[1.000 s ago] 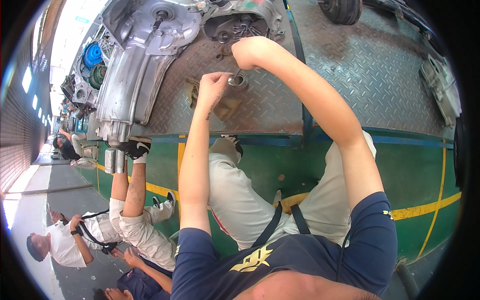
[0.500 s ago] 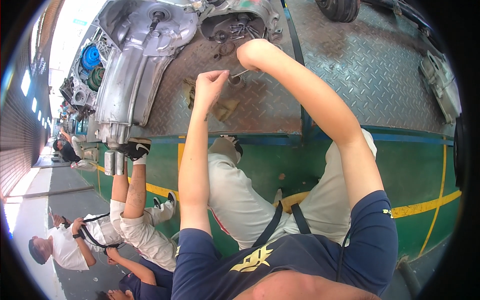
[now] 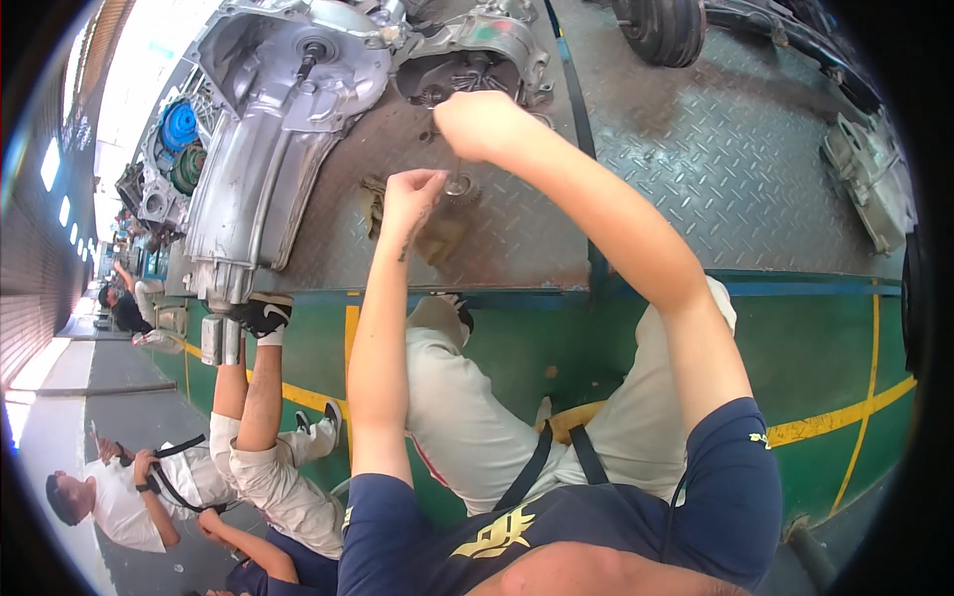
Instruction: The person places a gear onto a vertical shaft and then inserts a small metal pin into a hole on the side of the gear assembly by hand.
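My left hand [image 3: 412,196] is pinched, thumb and fingertips together, above the steel bench top; whatever may be in the pinch is too small to make out. Right beside its fingertips lies a round metal part with a toothed-looking rim [image 3: 463,191]. My right hand [image 3: 479,125] is closed, its back toward me, a little farther off and to the right, in front of an open metal housing [image 3: 517,45]. What its fingers hold is hidden. Loose metal parts and bolts [image 3: 477,77] lie inside that housing. A crumpled brownish cloth [image 3: 440,241] rests below my left hand.
A large silver gearbox casing [image 3: 258,149] stands on the left of the bench, with blue and green round parts [image 3: 180,124] beyond it. A black drum [image 3: 664,30] and a metal casing [image 3: 870,184] are at the right. Other people [image 3: 129,497] are at the lower left.
My right hand has shifted left, toward the housing's near edge. The thin metal rod seen between my hands is no longer visible. My left hand stays pinched; the whole view has tilted slightly.
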Demonstrator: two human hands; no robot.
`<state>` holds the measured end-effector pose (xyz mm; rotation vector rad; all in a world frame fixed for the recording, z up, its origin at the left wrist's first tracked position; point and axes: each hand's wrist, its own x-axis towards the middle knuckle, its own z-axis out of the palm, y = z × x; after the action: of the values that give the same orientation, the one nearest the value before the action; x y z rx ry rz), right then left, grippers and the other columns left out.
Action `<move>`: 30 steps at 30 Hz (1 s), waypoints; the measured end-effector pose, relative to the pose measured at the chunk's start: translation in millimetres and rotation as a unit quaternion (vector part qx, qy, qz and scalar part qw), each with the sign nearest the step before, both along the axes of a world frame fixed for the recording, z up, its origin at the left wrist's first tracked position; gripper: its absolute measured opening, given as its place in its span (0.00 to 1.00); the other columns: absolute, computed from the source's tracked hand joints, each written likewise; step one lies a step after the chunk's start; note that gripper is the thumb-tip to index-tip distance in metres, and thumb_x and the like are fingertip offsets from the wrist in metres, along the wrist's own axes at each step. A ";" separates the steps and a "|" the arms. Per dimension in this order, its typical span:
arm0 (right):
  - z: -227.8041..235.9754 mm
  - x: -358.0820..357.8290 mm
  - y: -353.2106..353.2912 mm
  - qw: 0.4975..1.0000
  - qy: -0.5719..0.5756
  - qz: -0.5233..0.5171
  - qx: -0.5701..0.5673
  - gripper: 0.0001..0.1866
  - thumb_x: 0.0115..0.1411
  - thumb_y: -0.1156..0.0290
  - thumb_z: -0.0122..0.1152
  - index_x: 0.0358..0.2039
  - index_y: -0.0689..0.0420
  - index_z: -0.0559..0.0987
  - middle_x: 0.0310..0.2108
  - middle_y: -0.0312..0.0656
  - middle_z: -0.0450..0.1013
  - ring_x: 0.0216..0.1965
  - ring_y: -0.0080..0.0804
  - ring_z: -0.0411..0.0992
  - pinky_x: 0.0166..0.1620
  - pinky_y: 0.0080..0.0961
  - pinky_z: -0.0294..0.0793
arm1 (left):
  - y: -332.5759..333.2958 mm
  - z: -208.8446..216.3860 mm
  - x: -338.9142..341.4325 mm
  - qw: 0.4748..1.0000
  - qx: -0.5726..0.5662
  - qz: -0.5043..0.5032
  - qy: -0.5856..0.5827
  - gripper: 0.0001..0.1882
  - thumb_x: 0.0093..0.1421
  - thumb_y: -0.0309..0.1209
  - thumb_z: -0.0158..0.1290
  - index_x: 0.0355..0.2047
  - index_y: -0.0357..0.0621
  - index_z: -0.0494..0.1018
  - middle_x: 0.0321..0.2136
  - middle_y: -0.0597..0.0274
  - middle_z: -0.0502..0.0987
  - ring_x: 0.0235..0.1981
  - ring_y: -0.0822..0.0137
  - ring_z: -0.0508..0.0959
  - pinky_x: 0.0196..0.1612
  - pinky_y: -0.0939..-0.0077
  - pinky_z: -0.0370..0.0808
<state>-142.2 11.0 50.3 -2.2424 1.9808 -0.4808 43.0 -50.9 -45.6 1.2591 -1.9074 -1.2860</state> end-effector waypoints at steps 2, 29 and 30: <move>-6.4 2.5 -5.9 0.999 -0.006 0.020 -0.024 0.10 0.50 0.72 0.66 0.32 0.63 0.83 0.34 0.53 0.79 0.39 0.47 0.79 0.40 0.38 0.80 | 5.4 -2.8 1.3 1.000 0.022 0.009 0.003 0.10 0.60 0.31 0.61 0.34 0.33 0.81 0.19 0.70 0.75 0.19 0.80 0.69 0.22 0.84 0.63; -7.1 -9.2 -9.2 0.987 0.068 -0.017 0.146 0.10 0.49 0.75 0.67 0.34 0.56 0.86 0.35 0.44 0.82 0.37 0.36 0.81 0.40 0.36 0.80 | 7.8 5.7 -2.5 1.000 -0.009 -0.016 -0.016 0.13 0.61 0.32 0.57 0.37 0.33 0.81 0.19 0.70 0.74 0.20 0.80 0.68 0.24 0.82 0.64; -7.2 -9.9 -8.8 0.987 0.067 -0.019 0.147 0.10 0.49 0.75 0.67 0.34 0.56 0.86 0.35 0.44 0.82 0.37 0.36 0.81 0.40 0.36 0.80 | 9.7 7.9 -4.1 1.000 -0.003 -0.009 -0.016 0.13 0.61 0.33 0.57 0.36 0.33 0.81 0.18 0.71 0.73 0.20 0.80 0.68 0.24 0.82 0.63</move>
<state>-152.1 2.2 43.1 -2.1053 2.0047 -0.0361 38.9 -41.3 -37.7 1.2695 -1.9466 -1.2767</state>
